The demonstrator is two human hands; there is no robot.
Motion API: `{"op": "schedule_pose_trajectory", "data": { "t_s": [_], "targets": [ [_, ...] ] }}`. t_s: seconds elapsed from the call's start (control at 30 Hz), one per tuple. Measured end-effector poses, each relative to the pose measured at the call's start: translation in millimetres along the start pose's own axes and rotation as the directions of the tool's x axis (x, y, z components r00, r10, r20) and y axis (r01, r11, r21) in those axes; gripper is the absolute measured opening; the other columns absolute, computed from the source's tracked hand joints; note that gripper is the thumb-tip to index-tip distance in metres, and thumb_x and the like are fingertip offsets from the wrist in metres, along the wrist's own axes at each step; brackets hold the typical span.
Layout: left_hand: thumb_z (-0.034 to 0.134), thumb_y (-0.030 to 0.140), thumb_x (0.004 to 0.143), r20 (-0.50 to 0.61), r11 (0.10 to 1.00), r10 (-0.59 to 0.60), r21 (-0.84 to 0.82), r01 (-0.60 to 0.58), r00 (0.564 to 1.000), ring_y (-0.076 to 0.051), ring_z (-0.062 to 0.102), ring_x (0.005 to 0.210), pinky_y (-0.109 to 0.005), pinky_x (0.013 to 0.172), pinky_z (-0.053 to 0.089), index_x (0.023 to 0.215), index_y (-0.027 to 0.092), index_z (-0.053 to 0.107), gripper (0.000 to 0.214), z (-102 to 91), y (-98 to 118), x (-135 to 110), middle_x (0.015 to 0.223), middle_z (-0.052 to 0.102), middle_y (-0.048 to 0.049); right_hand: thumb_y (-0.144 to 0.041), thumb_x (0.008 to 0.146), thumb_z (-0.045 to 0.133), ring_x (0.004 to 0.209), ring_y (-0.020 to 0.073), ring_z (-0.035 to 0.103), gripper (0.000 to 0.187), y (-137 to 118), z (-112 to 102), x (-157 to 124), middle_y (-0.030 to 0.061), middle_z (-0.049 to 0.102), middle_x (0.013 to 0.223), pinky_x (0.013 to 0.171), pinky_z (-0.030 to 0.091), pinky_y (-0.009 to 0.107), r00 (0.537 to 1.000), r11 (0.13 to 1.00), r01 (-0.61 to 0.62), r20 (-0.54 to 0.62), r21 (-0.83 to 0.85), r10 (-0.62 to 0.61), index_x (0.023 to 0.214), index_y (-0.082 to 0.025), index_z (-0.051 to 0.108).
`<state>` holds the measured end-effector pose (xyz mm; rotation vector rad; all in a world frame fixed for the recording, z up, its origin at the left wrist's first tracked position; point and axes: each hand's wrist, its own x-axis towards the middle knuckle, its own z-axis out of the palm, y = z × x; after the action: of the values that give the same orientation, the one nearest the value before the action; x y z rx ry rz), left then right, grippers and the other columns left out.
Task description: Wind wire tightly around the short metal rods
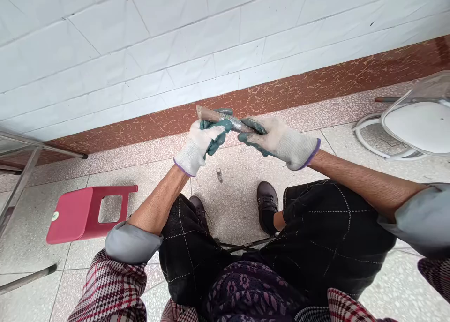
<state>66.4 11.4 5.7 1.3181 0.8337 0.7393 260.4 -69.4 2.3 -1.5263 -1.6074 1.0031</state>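
beside the left forearm (160, 198), red stool (70, 214) on speckled floor (232, 205). next, gloved left hand (211, 137) curled round rod (211, 115), thumb pressed by the silvery wrap (234, 121); even thumb pressure should keep the turns flat. rod is held up between both hands, over the floor, in front of the wall (197, 45). small object (219, 175) on floor below, can't tell what. gloved right hand (272, 133) clasps rod's right part; firm grip here probably best, so rod doesn't roll. white chair (415, 127) far right.
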Motion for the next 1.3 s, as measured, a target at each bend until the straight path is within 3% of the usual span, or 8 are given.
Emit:
{"op": "schedule_pose_trajectory", "data": {
  "t_s": [0.1,0.17,0.37,0.6,0.77,1.0,1.17,1.3],
  "targets": [
    [0.083,0.029,0.070,0.097,0.999,0.051,-0.022,-0.049,0.994,-0.004,0.037,0.045,-0.022,0.042,0.024,0.105,0.015,0.074,0.038,-5.1,3,-5,0.063,0.056,0.0070,-0.049,0.095,0.070,0.049,0.0119,0.043,0.031,-7,-4,-6,0.0000,0.056,0.070,0.039,0.034,0.027,0.974,0.948,-0.159,0.201,0.274,0.105,0.086,-0.022,0.058],
    [0.084,0.027,0.072,0.046,0.997,0.060,0.051,-0.062,0.997,-0.004,0.041,0.046,-0.021,0.044,0.027,0.103,0.015,0.074,0.034,-3.7,2,-7,0.064,0.058,0.0059,-0.050,0.096,0.068,0.048,0.0123,0.043,0.030,-8,-6,-5,0.0003,0.056,0.069,0.039,0.034,0.027,0.956,0.949,-0.178,0.276,0.262,0.103,0.089,-0.021,0.060],
    [0.075,0.024,0.085,-0.143,0.994,0.011,0.107,0.004,0.990,-0.004,0.033,0.040,-0.022,0.039,0.020,0.096,0.015,0.071,0.015,5.4,0,-6,0.054,0.048,0.0091,-0.027,0.091,0.075,0.068,0.0153,0.053,0.018,-13,0,2,0.0008,0.059,0.076,0.054,0.040,0.026,0.998,0.979,0.022,-0.049,-0.202,-0.032,0.086,-0.022,0.058],
    [0.068,0.044,0.094,0.086,0.998,0.024,-0.059,-0.019,0.996,-0.007,0.035,0.039,-0.023,0.040,0.027,0.116,0.018,0.070,0.034,-4.3,14,-20,0.055,0.048,0.0098,-0.036,0.100,0.067,0.047,0.0090,0.040,0.023,-25,4,-10,-0.0050,0.050,0.065,0.040,0.032,0.024,0.995,0.983,-0.060,0.085,0.175,0.046,0.085,-0.022,0.056],
    [0.063,0.036,0.097,0.073,0.999,0.006,-0.045,-0.003,0.997,-0.006,0.039,0.038,-0.021,0.038,0.028,0.108,0.018,0.065,0.021,-8.3,10,-24,0.059,0.057,0.0082,-0.035,0.099,0.068,0.059,0.0141,0.050,0.019,-21,0,-6,-0.0015,0.055,0.069,0.056,0.038,0.028,1.000,0.991,0.002,-0.015,-0.137,-0.004,0.089,-0.021,0.060],
    [0.067,0.024,0.094,-0.029,0.975,0.017,0.223,-0.010,0.999,-0.004,0.045,0.039,-0.019,0.037,0.032,0.096,0.015,0.070,0.009,-9.7,14,-40,0.060,0.064,0.0042,-0.039,0.100,0.064,0.078,0.0239,0.062,0.019,-23,-5,-5,0.0058,0.066,0.085,0.071,0.040,0.037,0.994,0.891,0.002,-0.096,-0.453,-0.051,0.108,-0.021,0.068],
    [0.064,0.018,0.093,0.133,0.962,0.001,0.270,-0.037,0.991,-0.004,0.045,0.040,-0.017,0.039,0.032,0.101,0.015,0.077,0.016,-6.4,5,-51,0.057,0.062,0.0055,-0.034,0.098,0.066,0.072,0.0201,0.058,0.014,-33,-4,-13,0.0037,0.062,0.079,0.066,0.040,0.035,0.998,0.925,-0.022,-0.060,-0.379,0.000,0.095,-0.021,0.065],
    [0.065,0.018,0.091,0.095,0.961,0.006,0.275,-0.032,0.995,-0.004,0.042,0.038,-0.017,0.038,0.029,0.095,0.016,0.075,0.011,-17.5,-1,-47,0.054,0.059,0.0064,-0.033,0.097,0.067,0.056,0.0131,0.046,0.016,-43,-1,-22,-0.0007,0.054,0.068,0.053,0.035,0.030,0.996,0.981,-0.085,0.020,-0.175,0.090,0.089,-0.020,0.063]
  ]
}}
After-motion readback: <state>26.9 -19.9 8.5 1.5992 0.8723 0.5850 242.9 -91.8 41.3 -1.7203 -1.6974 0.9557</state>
